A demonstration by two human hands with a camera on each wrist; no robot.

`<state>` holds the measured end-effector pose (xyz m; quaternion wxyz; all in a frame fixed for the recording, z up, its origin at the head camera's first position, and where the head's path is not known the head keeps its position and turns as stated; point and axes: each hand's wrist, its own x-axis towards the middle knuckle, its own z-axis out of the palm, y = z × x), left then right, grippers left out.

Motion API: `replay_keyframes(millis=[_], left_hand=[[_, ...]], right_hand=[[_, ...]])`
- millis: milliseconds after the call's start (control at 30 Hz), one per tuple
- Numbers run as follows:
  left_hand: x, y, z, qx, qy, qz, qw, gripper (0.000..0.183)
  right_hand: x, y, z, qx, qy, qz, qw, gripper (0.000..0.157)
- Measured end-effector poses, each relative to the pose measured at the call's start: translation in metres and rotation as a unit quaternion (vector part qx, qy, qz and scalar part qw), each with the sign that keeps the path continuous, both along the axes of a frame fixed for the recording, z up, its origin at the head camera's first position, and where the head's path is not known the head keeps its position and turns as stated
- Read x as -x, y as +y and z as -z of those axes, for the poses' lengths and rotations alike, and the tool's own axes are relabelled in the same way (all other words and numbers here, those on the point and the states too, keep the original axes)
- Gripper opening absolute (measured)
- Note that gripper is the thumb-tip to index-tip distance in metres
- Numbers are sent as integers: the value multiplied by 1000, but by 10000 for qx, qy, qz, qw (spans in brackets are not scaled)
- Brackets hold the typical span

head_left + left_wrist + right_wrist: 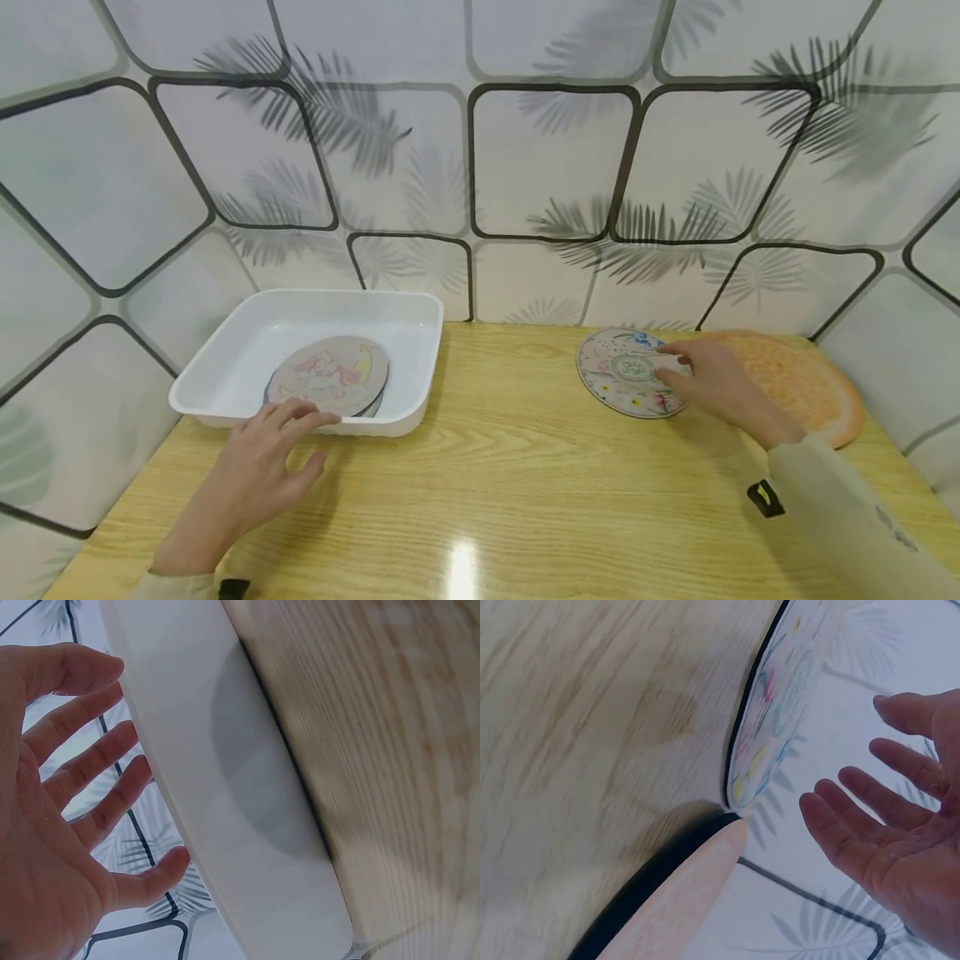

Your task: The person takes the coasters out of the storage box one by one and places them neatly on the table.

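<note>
My left hand (262, 467) hovers over the front rim of a white plastic tray (225, 367), fingers spread and loosely bent. In the left wrist view its fingertips are at the rim; whether they touch it I cannot tell. A round mat with a pink cartoon and yellow moon (330, 375) lies in the tray, on top of at least one other mat. My right hand (716, 383) is above the right side of a flower-printed round mat (615, 387), with nothing held. The right wrist view shows a gap between its relaxed fingers and that dark-edged mat (772, 712).
An orange-slice round mat (802, 383) lies on the wooden table (525, 483) at the right, partly behind my right hand and sleeve. Patterned wall covering (547, 167) stands behind the table and along both sides.
</note>
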<state>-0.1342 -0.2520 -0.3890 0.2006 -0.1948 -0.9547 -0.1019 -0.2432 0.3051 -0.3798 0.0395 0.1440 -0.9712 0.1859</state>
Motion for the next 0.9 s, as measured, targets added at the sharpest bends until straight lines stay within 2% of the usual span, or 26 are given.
replay_keyframes(millis=[267, 500, 733, 900], left_hand=[[0, 0, -1, -13, -19, 17, 10000, 39], [0, -1, -1, 0, -119, -8, 9999, 39], [0, -1, 0, -8, 58, 67, 10000, 40], [0, -1, 1, -7, 127, 106, 9999, 40]], right_hand=[[-13, -23, -5, 139, 575, -619, 9963, 40], [-21, -41, -10, 139, 1093, -1097, 9878, 41], [-27, -55, -13, -29, 1122, -1266, 9856, 45], [-28, -63, -13, -94, 1317, -1347, 9820, 49]])
